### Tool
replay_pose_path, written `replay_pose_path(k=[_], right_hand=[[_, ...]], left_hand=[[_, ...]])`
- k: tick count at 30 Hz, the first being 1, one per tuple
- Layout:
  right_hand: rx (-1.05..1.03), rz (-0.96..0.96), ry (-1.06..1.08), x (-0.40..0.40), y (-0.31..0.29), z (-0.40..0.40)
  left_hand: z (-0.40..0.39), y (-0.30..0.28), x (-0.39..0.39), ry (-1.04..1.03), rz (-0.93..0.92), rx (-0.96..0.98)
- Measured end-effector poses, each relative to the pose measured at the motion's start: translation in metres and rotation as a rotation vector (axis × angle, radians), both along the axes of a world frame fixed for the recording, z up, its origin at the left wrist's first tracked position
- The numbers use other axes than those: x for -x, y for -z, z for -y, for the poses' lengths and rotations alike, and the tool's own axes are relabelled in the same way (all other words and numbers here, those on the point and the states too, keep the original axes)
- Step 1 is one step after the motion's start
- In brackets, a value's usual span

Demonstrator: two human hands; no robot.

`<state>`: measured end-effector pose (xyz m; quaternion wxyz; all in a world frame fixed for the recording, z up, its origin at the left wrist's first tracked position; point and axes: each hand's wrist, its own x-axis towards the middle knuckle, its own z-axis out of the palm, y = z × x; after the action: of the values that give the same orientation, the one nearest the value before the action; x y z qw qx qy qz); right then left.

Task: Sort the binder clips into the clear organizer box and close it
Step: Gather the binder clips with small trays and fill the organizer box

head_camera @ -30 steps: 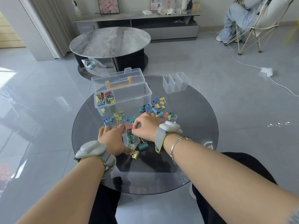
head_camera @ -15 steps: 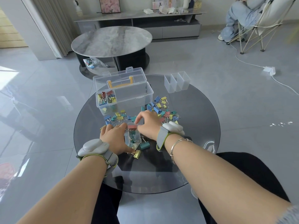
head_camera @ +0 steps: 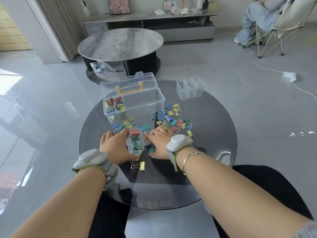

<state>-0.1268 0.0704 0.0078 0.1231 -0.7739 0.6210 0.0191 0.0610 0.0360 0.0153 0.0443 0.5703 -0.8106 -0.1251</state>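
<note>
The clear organizer box (head_camera: 155,104) stands open at the back of the round glass table (head_camera: 217,127), its lid with a yellow handle tipped back. Small bins in its left end hold mixed clips (head_camera: 114,104). My left hand (head_camera: 115,148) grips a small clear bin (head_camera: 136,145) that holds teal clips and a red one on top. My right hand (head_camera: 160,143) lies low over the table just right of that bin, with a teal clip (head_camera: 151,149) showing between thumb and fingers. Loose coloured binder clips (head_camera: 171,117) are scattered in front of the box. A gold clip (head_camera: 141,166) lies nearest me.
Three empty clear bins (head_camera: 190,88) stand at the table's back right. A marble coffee table (head_camera: 120,42) and a TV bench stand beyond. A person sits in a folding chair (head_camera: 267,23) at the far right. A cable with an adapter (head_camera: 289,76) lies on the floor.
My right hand has left the top of the small bin and dropped to the table on its right. A red clip now lies on top in the bin. My left hand keeps its hold.
</note>
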Motion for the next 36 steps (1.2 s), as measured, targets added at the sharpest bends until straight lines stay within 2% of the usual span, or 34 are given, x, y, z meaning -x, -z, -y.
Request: replay_pose_path(k=[6,9,12,15,20,25,30,36], right_hand=[[0.182,-0.118,-0.024,0.007,-0.010,-0.004],[0.141,-0.182,0.003,0.013,-0.014,-0.007],[0.114,-0.155,-0.003,0.012,-0.015,-0.007],[0.090,0.033,0.046,0.008,-0.015,-0.007],[0.170,0.602,0.318,0.005,-0.028,-0.005],[0.142,0.773,0.263,-0.001,-0.038,-0.011],[0.160,0.431,0.067,-0.010,-0.037,-0.016],[0.147,0.378,0.001,-0.018,-0.037,-0.016]], left_hand=[[-0.005,0.004,0.003,0.017,0.022,-0.031],[-0.006,0.003,0.005,0.025,0.038,-0.039],[-0.006,0.001,0.007,0.053,0.079,-0.035],[-0.004,0.001,0.009,0.060,0.107,-0.050],[-0.002,0.002,0.008,0.045,0.119,-0.058],[-0.001,0.004,0.007,0.043,0.112,-0.052],[0.000,0.007,0.007,0.039,0.120,-0.054],[0.002,0.009,0.006,0.037,0.118,-0.061]])
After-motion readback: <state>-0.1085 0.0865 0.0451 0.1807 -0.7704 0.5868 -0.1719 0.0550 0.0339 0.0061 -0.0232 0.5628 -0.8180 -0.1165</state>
